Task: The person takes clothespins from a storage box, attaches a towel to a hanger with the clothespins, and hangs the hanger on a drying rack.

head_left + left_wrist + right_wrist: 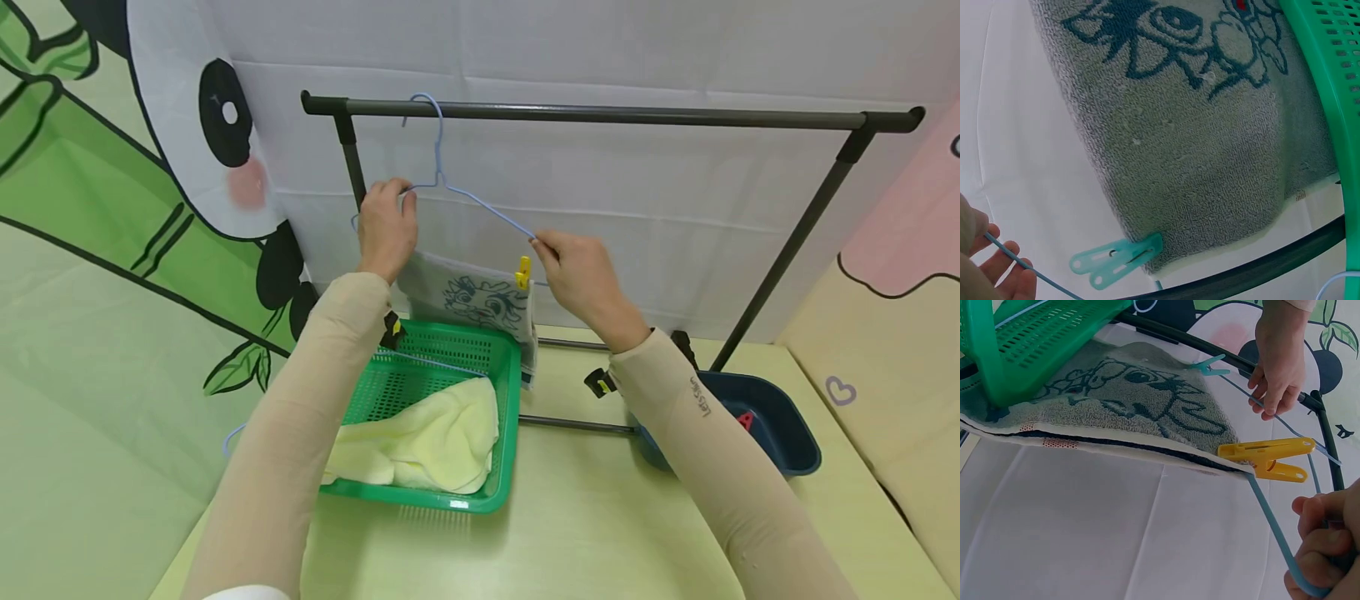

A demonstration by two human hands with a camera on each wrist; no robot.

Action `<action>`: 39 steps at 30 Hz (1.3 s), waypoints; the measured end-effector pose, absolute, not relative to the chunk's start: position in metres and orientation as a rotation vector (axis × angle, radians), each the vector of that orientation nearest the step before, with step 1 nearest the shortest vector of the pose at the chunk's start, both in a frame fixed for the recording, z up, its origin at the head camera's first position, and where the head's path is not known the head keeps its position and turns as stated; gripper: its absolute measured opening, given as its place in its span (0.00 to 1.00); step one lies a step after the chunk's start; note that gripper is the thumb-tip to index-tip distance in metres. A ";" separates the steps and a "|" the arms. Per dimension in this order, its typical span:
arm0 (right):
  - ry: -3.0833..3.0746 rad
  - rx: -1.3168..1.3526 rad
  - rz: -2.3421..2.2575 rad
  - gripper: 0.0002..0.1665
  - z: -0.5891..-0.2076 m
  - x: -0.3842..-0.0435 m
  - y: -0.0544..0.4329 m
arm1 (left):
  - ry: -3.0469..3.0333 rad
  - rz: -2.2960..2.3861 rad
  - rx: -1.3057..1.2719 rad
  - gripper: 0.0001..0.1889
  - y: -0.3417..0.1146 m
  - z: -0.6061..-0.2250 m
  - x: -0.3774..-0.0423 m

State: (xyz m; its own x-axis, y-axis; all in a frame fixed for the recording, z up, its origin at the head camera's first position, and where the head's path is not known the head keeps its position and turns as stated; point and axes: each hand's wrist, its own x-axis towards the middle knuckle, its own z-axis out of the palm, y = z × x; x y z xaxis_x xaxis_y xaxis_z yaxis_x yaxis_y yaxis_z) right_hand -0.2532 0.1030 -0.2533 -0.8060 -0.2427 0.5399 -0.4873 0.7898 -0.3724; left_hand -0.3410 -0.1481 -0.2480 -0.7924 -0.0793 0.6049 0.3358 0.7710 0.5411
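A blue wire hanger [487,206] has its hook over the dark rod [637,115], or right at it. My left hand [387,229] pinches the wire at the hanger's left shoulder. At its right end, my right hand [588,279] grips the wire with curled fingers. A grey towel [465,292] with a dark cartoon print drapes from the hanger's lower bar. Near my right hand, a yellow clothespin [523,273] clamps one towel corner. A teal clothespin [1119,257] clamps the other corner, below my left hand in the left wrist view.
Beneath the towel stands a green basket [512,450] containing a pale yellow cloth [442,437] and another blue wire hanger [431,361]. A dark blue basin [795,433] with a red clothespin [745,420] sits partly behind my right forearm. The rack's slanted post [787,258] rises on the right.
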 end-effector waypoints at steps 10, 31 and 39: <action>-2.531 0.569 0.748 0.16 -0.256 -0.257 0.092 | -2.225 -0.876 -0.174 0.12 -0.151 -0.247 -0.342; -2.537 0.650 0.775 0.17 -0.263 -0.245 0.096 | -2.395 -0.918 -0.333 0.11 -0.163 -0.252 -0.313; -2.540 0.661 0.752 0.16 -0.268 -0.234 0.115 | -2.617 -0.847 -0.415 0.14 -0.173 -0.260 -0.292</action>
